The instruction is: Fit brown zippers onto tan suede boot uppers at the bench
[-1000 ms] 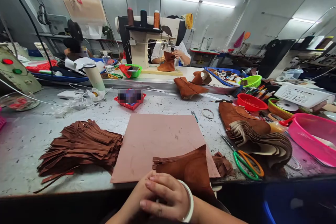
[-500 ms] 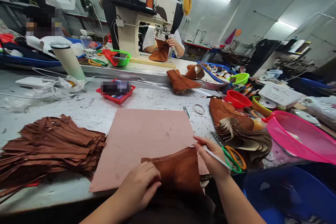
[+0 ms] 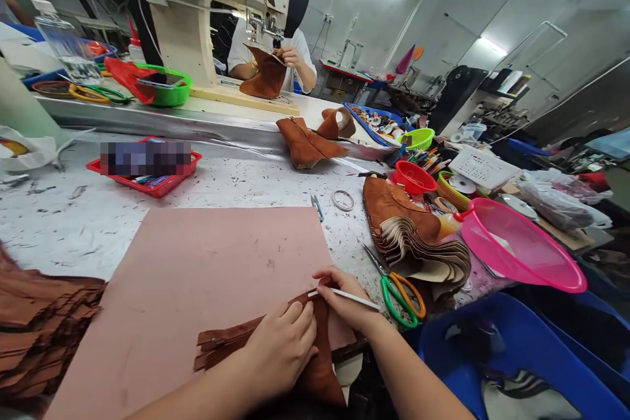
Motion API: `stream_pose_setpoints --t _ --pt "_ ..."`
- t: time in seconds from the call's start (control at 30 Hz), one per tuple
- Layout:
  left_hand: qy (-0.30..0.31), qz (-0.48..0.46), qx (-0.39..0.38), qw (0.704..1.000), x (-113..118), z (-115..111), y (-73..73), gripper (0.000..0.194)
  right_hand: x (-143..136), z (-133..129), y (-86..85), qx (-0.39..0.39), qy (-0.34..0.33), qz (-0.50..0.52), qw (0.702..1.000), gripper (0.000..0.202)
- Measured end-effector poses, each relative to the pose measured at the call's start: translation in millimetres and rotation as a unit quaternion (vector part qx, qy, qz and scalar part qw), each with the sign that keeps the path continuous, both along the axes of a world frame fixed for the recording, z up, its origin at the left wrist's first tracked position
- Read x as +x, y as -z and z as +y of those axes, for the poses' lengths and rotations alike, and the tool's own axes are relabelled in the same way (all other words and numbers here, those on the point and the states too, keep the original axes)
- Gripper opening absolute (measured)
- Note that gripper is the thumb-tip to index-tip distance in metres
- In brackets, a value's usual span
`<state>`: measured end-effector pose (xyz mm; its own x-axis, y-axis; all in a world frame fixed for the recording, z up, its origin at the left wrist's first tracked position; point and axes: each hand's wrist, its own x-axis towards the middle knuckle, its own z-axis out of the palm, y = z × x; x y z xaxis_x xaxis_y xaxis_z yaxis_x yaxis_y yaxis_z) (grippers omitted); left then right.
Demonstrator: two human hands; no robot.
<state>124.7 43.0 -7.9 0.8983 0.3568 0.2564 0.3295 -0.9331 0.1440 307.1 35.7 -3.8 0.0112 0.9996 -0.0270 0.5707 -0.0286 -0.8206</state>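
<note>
Suede piece (image 3: pixel 319 367), near edge of pink mat (image 3: pixel 197 269).
Left hand (image 3: pixel 280 348) pressed flat on it; right hand (image 3: pixel 344 305) pinching white pen (image 3: pixel 344 297). Marking under way; steady tip needed.

Speckled grey table (image 3: pixel 73 223), pink mat (image 3: pixel 207 275) near centre, brown strips (image 3: pixel 34 321) left, red tray (image 3: pixel 147 174) far left, scissors (image 3: pixel 401 292) and fanned leather stack (image 3: pixel 423 252) right, boot uppers (image 3: pixel 308 141) far.

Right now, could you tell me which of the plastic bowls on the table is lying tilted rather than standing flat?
The large pink bowl at the right edge of the table: it leans with its opening tipped up, while the small red bowl and the green bowl stand level.
</note>
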Motion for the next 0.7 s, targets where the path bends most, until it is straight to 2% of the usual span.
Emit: stream_pose_setpoints --t 0.2,0.37,0.5,0.6,0.7 --pt "-0.006 -0.04 0.032 0.999 1 3 6.4 0.027 -5 6 -5.8 -0.018 -0.012 -0.019 1.0 0.02" --pt "0.005 -0.033 0.048 0.998 5 8 3.3 0.03 -7 7 -9.3 -0.006 -0.028 -0.066 0.997 0.019" --pt "0.033 0.026 0.036 0.998 9 14 -2.3 0.028 9 8 -18.7 -0.039 -0.037 -0.095 0.994 0.014" --pt "0.024 0.036 0.021 0.999 10 14 -3.5 0.025 26 12 -21.8 -0.045 -0.01 -0.103 0.994 0.007" --pt "0.007 0.034 0.009 0.999 11 14 -2.4 0.025 34 16 -19.3 -0.037 -0.001 -0.109 0.993 0.01"
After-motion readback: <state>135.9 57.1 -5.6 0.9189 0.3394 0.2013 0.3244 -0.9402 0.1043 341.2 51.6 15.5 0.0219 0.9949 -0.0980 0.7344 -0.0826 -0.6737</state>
